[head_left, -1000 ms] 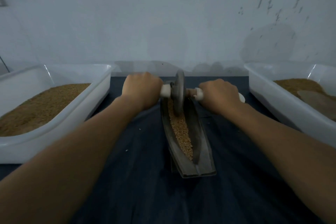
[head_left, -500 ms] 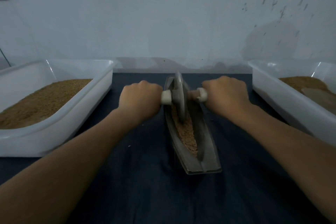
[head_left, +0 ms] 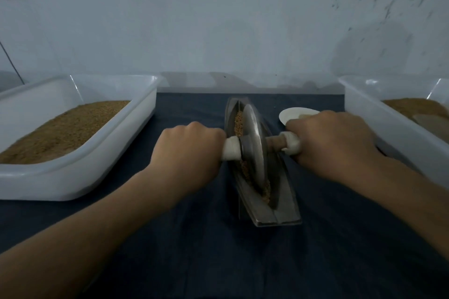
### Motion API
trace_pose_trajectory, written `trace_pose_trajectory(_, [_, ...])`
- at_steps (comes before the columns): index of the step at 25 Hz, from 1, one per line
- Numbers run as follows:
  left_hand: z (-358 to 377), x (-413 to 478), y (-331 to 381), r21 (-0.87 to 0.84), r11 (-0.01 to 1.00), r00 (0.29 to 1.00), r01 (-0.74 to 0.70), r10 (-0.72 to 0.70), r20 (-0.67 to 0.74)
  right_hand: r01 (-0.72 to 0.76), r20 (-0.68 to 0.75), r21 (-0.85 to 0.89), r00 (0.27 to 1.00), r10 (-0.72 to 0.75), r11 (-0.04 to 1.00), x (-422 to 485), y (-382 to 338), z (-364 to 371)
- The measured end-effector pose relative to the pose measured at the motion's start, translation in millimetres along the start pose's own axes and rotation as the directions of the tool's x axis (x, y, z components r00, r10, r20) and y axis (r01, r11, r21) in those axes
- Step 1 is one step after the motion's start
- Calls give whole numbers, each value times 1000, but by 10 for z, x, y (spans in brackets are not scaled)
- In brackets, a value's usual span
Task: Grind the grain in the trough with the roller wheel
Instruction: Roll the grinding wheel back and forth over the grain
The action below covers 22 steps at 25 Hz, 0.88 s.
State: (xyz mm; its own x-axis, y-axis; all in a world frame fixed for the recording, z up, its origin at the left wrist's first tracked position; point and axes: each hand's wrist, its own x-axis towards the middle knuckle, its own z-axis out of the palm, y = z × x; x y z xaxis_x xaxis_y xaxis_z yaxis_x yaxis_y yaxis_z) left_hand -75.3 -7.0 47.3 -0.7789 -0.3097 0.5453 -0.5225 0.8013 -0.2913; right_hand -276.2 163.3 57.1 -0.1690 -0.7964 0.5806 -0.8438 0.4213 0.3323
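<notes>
Dark blue cloth covers the counter [head_left: 170, 250], where a narrow grey metal trough [head_left: 279, 211] runs away from the person, with tan grain [head_left: 266, 192] lying in its groove on both the near and far sides of a grey metal roller wheel [head_left: 254, 143] standing upright about midway along. The left hand [head_left: 187, 150] and right hand [head_left: 332, 143] each have their fingers [head_left: 213, 136] wrapped round a white-wrapped end of the wheel's axle handle, one on either side of the trough. Beyond the right hand sits a small white dish [head_left: 294, 114], while white plastic tubs of brown granules, the left tub [head_left: 73, 177] and the right tub [head_left: 388, 133], flank the cloth before a pale scuffed wall [head_left: 218, 19].
</notes>
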Motion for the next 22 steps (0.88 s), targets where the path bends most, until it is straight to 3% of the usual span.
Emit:
trace_pose_trajectory(5, [298,684,-66,28,993,983,117,-120,136,-203,182,74,965,187,976,558,-100,430])
trace_pose_trajectory(8, [249,675,-75,-2,995,981,97,-95,171,-185,215,98,963,161,978,562,-55,406])
trace_pose_trajectory(12, [101,-23,9,-24,1000,1000,8,-8,-12,-30,1,-18,1000,30,999,58,-42,80])
trace_pose_trajectory(14, [-42,-113,-24,13,998,992,-54,55,-111,3,-21,22,1000,-2,1000,-109,-17,-2])
trace_pose_trajectory(16, [-42,-53,-41,47,998,998,-33,35,-50,-35,27,66,999,33,997,-156,-4,70])
trace_pose_trajectory(19, [210,245,-85,39,999,997,37,-39,62,-132,50,-9,990,133,991,93,-9,307])
trace_pose_trajectory(22, [297,709,-197,28,996,979,83,-87,187,-202,159,121,970,182,972,525,-3,483])
